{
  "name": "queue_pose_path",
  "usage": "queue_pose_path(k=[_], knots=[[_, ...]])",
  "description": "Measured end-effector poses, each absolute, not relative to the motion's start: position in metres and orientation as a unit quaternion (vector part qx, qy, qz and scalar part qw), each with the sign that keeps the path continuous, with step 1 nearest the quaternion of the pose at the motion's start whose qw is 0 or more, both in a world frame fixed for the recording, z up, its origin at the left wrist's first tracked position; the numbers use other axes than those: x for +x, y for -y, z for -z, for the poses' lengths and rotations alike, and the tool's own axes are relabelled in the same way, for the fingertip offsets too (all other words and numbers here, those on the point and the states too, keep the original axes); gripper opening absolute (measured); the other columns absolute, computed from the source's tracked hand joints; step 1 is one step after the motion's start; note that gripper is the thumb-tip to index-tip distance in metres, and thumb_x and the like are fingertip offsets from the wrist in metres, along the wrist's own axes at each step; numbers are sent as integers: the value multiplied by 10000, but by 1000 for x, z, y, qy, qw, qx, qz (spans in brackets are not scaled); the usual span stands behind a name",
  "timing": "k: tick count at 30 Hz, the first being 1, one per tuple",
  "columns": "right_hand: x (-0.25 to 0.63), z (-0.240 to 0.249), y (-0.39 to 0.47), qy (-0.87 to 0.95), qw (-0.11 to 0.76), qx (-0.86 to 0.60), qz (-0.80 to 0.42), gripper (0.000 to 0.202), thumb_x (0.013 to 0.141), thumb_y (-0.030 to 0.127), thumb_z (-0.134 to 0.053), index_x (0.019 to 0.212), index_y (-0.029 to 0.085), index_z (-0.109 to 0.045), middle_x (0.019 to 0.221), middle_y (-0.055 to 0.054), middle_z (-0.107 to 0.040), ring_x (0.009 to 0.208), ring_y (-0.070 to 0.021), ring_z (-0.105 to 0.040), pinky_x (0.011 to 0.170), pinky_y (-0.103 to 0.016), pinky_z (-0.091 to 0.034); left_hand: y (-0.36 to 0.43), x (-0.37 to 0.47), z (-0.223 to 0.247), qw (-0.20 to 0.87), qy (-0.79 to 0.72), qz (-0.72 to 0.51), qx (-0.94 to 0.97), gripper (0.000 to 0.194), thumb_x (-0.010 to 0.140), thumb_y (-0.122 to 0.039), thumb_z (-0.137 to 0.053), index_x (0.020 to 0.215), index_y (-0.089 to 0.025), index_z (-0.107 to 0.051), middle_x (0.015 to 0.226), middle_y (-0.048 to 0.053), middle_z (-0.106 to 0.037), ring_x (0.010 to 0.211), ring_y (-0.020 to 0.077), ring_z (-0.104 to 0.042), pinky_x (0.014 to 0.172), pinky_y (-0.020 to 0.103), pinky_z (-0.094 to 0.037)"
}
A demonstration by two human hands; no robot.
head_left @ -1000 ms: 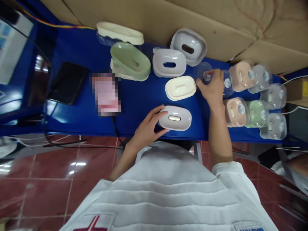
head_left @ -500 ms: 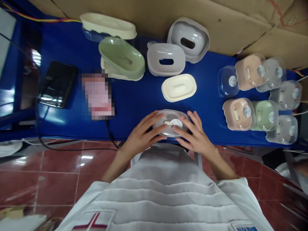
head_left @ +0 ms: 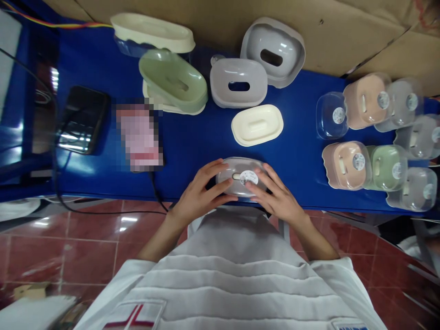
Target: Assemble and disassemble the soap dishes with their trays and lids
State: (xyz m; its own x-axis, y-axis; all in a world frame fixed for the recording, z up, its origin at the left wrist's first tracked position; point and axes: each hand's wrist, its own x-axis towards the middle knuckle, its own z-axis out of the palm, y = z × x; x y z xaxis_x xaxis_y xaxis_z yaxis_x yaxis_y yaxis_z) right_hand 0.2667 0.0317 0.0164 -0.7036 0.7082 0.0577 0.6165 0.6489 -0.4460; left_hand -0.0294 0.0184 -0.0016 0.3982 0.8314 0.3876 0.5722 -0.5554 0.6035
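Observation:
A grey box with a clear cover (head_left: 242, 166) and a round white label rests at the table's front edge, between my hands. My left hand (head_left: 206, 187) grips its left end, fingers curved over the cover. At the other end, my right hand (head_left: 275, 192) holds the box, its fingertips on the cover near the label. Just behind lies a cream oval lid (head_left: 257, 124). Farther back are a grey shell with an oval slot (head_left: 220, 85) and a second grey shell (head_left: 252, 46) touching it.
Several covered boxes in peach (head_left: 347, 176), green (head_left: 387, 181) and grey stand at the right. A green shell (head_left: 172, 82) and a cream piece (head_left: 151, 32) are at the back left. A black device (head_left: 84, 119) and a blurred pink item (head_left: 139, 133) lie on the blue table (head_left: 192, 142).
The view has shifted slightly. The fingers of my right hand have drawn closer together over the right end of the covered box.

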Motion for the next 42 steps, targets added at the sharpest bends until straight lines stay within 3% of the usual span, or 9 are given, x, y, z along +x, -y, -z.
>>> queue_pose_path(k=[4, 8, 11, 15, 24, 28, 33, 37, 42], knots=[[266, -13, -28, 915, 174, -343, -121, 649, 1033, 235, -690, 1612, 438, -478, 1691, 2, -464, 1636, -310, -310, 1300, -583, -417, -18, -29, 2, 176, -397, -377, 818, 575, 847, -343, -905, 1332, -272, -603, 1478, 128, -591, 1482, 322, -533, 1156, 520, -552], [266, -13, -27, 915, 215, -325, -105, 814, 1012, 238, -725, 1706, 339, -313, 1797, -45, -225, 1657, -349, -224, 1305, -544, -410, -15, -30, 4, 185, -397, -370, 819, 512, 825, -288, -920, 1250, -247, -638, 1478, 131, -580, 1483, 326, -532, 1135, 505, -572], [266, -15, -31, 910, 202, -331, -148, 873, 1019, 286, -716, 1731, 345, -214, 1820, -16, -74, 1663, -392, -149, 1301, -606, -391, -14, -28, 1, 176, -408, -372, 815, 543, 835, -331, -911, 1291, -261, -626, 1488, 126, -576, 1489, 321, -532, 1146, 504, -570], [268, -16, -33, 901, 206, -343, -169, 849, 1036, 285, -684, 1725, 393, -200, 1818, 25, -45, 1662, -399, -152, 1306, -688, -327, -15, -25, -3, 163, -415, -363, 818, 562, 874, -375, -874, 1349, -256, -599, 1480, 143, -585, 1490, 322, -537, 1146, 503, -574], [275, -18, -31, 900, 200, -345, -176, 832, 1027, 285, -693, 1716, 407, -243, 1816, 31, -119, 1649, -376, -245, 1281, -599, -438, -19, -23, -2, 166, -399, -372, 822, 478, 902, -338, -853, 1315, -267, -623, 1444, 128, -612, 1483, 316, -543, 1138, 515, -578], [284, -31, -40, 906, 184, -339, -174, 722, 1092, 467, -545, 1726, 409, -205, 1805, -2, -208, 1650, -358, -254, 1283, -601, -418, -21, -22, -3, 170, -398, -373, 821, 456, 891, -340, -866, 1274, -265, -629, 1428, 126, -612, 1466, 318, -554, 1136, 529, -578], [305, -42, -107, 762, 184, -621, 1, 657, 1136, 479, -254, 1733, 209, -203, 1761, -168, -287, 1639, -365, -280, 1274, -677, -321, -20, -19, -7, 162, -409, -366, 820, 463, 893, -313, -866, 1264, -240, -598, 1408, 144, -600, 1452, 337, -564, 1135, 550, -578], [300, -30, -155, 654, 97, -748, 58, 722, 1093, 492, -374, 1635, 15, -341, 1608, -336, -443, 1533, -457, -403, 1200, -728, -336, -18, -19, -7, 191, -432, -356, 806, 460, 916, -278, -834, 1305, -251, -589, 1555, 164, -493, 1522, 355, -498, 1186, 562, -540], [279, -23, -142, 678, 115, -726, 31, 545, 1063, 475, -504, 1504, 156, -535, 1435, -233, -594, 1349, -400, -560, 1131, -629, -444, -19, -21, -3, 272, -457, -315, 786, 401, 957, -341, -782, 1300, -239, -603, 1749, 155, -286, 1581, 345, -427, 1213, 522, -523]])
